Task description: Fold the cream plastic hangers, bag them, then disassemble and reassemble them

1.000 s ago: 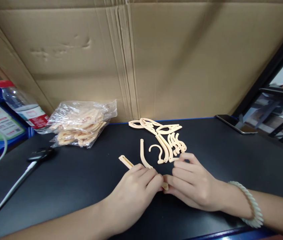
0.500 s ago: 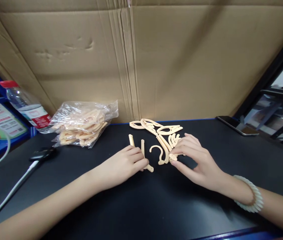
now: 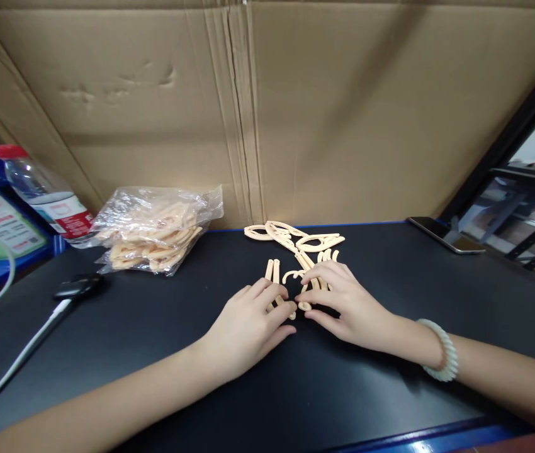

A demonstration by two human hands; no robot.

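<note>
Two beige flat strips, which look like folding-hanger arms, lie side by side under the curled fingers of my left hand. Their lower ends are partly hidden by those fingers. My right hand pinches a small oval beige piece between thumb and fingertips, just right of the left fingertips. Behind it, a beige hanger hook is partly covered by the right fingers. More narrow hanger parts and several short curved pieces stick out beyond the right hand.
Loose beige hanger loops lie farther back on the black table. At left are a clear bag of beige parts, a red-capped bottle and a black plug on a white cable. A phone lies back right; cardboard walls the rear.
My right hand has moved left with the small oval piece, over the hook. My left hand has shifted right, and the two strips now lie closer together. The hands are nearer each other.
</note>
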